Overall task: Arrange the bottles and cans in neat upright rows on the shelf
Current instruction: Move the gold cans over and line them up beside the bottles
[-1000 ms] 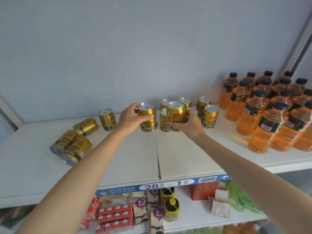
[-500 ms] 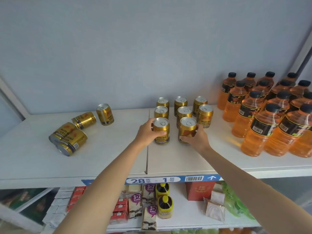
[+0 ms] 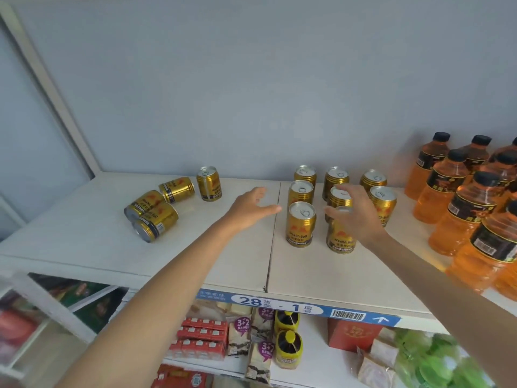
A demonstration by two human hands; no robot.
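Gold cans (image 3: 300,224): eight upright, rowed mid-shelf (image 3: 321,275); three toppled cans (image 3: 155,217) lay left of them. Left hand (image 3: 247,207) and right hand (image 3: 355,214): fingers spread, empty. Risk: right hand hovering close could knock the front can over.

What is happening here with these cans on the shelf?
A person is sorting gold cans on a white shelf. Eight upright cans stand in rows in the middle. Both hands are open and hold nothing: the left hand reaches over the bare shelf, the right hand hovers in front of the rows. Three cans lie on their sides at the left, beside one upright can. Orange bottles stand at the right.
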